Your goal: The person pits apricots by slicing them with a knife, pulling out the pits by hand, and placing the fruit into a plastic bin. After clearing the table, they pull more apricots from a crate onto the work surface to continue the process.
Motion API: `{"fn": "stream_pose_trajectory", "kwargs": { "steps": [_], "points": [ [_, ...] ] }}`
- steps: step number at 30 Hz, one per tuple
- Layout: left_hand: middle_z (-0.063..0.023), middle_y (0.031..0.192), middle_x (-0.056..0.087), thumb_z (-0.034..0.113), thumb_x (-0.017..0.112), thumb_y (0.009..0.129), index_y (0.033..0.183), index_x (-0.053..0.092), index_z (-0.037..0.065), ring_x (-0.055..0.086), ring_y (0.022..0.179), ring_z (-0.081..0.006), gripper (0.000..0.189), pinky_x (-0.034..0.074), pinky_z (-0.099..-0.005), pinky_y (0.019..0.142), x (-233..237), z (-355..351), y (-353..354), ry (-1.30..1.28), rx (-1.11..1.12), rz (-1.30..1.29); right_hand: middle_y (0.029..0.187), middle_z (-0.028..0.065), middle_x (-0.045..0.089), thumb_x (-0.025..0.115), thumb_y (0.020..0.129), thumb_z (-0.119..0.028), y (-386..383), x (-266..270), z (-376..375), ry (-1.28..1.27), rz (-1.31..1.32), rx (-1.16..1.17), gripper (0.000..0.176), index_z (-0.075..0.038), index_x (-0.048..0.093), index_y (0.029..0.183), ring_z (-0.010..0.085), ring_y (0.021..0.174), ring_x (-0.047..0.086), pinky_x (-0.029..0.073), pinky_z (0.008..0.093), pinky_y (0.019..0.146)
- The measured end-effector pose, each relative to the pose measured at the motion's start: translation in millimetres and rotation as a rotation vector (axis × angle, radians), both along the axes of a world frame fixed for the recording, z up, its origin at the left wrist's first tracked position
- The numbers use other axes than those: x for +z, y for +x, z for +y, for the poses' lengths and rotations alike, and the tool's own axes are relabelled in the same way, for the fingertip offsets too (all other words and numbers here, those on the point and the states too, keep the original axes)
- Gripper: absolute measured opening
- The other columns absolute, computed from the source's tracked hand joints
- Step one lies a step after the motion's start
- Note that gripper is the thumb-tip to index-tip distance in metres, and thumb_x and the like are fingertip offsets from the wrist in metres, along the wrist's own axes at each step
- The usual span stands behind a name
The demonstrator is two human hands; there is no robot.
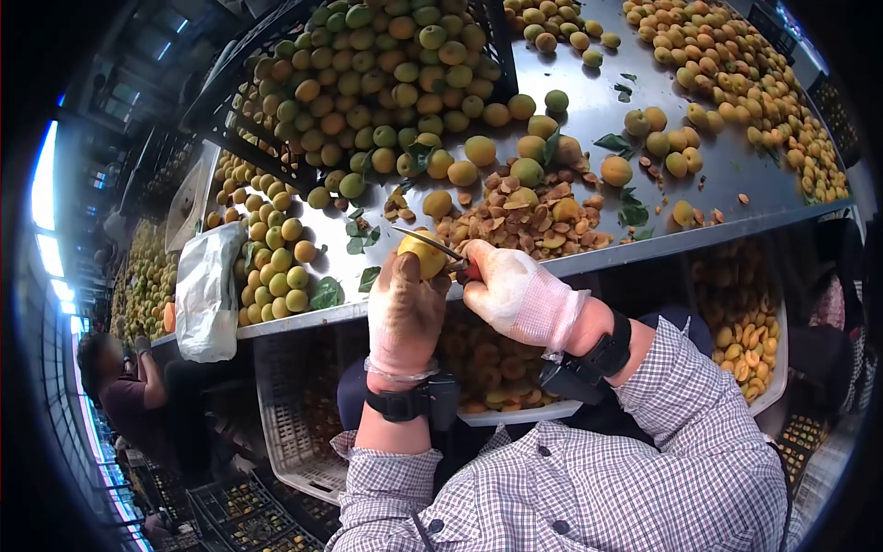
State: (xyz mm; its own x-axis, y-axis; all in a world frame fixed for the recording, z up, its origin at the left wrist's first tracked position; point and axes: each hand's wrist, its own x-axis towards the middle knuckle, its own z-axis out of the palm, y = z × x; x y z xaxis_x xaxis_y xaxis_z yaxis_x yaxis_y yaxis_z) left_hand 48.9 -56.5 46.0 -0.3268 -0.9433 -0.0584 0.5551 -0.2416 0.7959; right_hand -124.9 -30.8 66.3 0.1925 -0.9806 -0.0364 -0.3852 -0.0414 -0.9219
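Observation:
My left hand (pixel 405 322), in a thin stained glove, is closed around a yellow apricot (pixel 420 257) just over the table's front edge. My right hand (pixel 526 293), gloved too, grips a small knife (pixel 425 239) with a red handle. The blade lies across the upper side of the apricot. Right behind both hands is a heap of apricot pits (pixel 520 219) mixed with some fruit. Loose whole apricots (pixel 462 173) and green leaves (pixel 361 241) are scattered around that heap.
A black crate (pixel 504 51) on the metal table (pixel 589 97) spills apricots forward. More apricots (pixel 727 55) are piled at right. A white bag (pixel 208 294) hangs over the left edge. Below stand crates (pixel 524 416) of halved apricots. Another person (pixel 129 386) sits at far left.

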Motion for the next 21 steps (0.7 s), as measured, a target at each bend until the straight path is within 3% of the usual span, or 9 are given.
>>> {"fn": "stream_pose_trajectory", "kwargs": {
  "steps": [6, 12, 15, 17, 20, 21],
  "points": [
    [-0.0124, 0.122, 0.057, 0.029, 0.068, 0.093, 0.137, 0.043, -0.003, 0.056, 0.114, -0.0209, 0.059, 0.043, -0.035, 0.103, 6.5, -1.5, 2.7, -0.068, -0.026, -0.098, 0.086, 0.0257, 0.065, 0.057, 0.085, -0.013, -0.6, -9.0, 1.2, -0.051, 0.066, -0.027, 0.024, 0.003, 0.053, 0.102, 0.0435, 0.09, 0.064, 0.05, 0.0466, 0.075],
    [-0.0174, 0.126, 0.056, -0.009, 0.069, 0.078, 0.151, 0.025, -0.001, 0.06, 0.108, -0.0201, 0.085, 0.052, -0.0294, 0.09, 38.2, 1.1, 5.7, -0.239, -0.039, -0.549, 0.086, 0.025, 0.065, 0.057, 0.082, -0.012, -22.3, -4.4, -5.6, -0.093, 0.134, 0.236, 0.024, 0.002, 0.056, 0.102, 0.0423, 0.089, 0.065, 0.05, 0.0465, 0.076],
    [-0.0185, 0.126, 0.056, -0.011, 0.068, 0.078, 0.154, 0.017, 0.001, 0.06, 0.108, -0.0213, 0.092, 0.052, -0.0308, 0.091, 39.3, 3.0, 10.3, -0.251, -0.037, -0.5, 0.086, 0.0251, 0.065, 0.057, 0.082, -0.012, -17.5, -7.7, -4.0, -0.124, 0.135, 0.219, 0.025, 0.002, 0.056, 0.103, 0.0422, 0.09, 0.065, 0.05, 0.0465, 0.075],
    [-0.0187, 0.125, 0.056, -0.011, 0.068, 0.078, 0.155, 0.012, 0.001, 0.061, 0.107, -0.0214, 0.096, 0.053, -0.0316, 0.089, 33.4, 2.3, 9.1, -0.175, -0.019, -0.319, 0.086, 0.0252, 0.065, 0.058, 0.082, -0.011, -12.9, -4.2, -2.3, -0.08, 0.154, 0.186, 0.025, 0.002, 0.055, 0.103, 0.0422, 0.089, 0.065, 0.051, 0.0465, 0.075],
    [-0.0165, 0.119, 0.058, 0.001, 0.073, 0.082, 0.152, 0.012, -0.006, 0.061, 0.102, -0.0183, 0.094, 0.051, -0.0273, 0.085, 15.3, -7.2, 20.2, -0.171, -0.073, -0.292, 0.084, 0.0274, 0.063, 0.059, 0.082, -0.009, -2.8, -12.9, 2.2, -0.144, 0.096, 0.123, 0.023, 0.002, 0.055, 0.102, 0.0465, 0.087, 0.062, 0.05, 0.0476, 0.072],
    [-0.0156, 0.12, 0.059, 0.007, 0.076, 0.082, 0.152, 0.013, -0.007, 0.06, 0.104, -0.0187, 0.095, 0.05, -0.0286, 0.09, 17.0, -2.2, 14.0, -0.133, -0.021, -0.186, 0.084, 0.0279, 0.063, 0.058, 0.082, -0.008, 1.0, -8.2, 3.4, -0.111, 0.104, 0.089, 0.023, 0.002, 0.056, 0.102, 0.0473, 0.087, 0.062, 0.049, 0.047, 0.072]
  ]
}}
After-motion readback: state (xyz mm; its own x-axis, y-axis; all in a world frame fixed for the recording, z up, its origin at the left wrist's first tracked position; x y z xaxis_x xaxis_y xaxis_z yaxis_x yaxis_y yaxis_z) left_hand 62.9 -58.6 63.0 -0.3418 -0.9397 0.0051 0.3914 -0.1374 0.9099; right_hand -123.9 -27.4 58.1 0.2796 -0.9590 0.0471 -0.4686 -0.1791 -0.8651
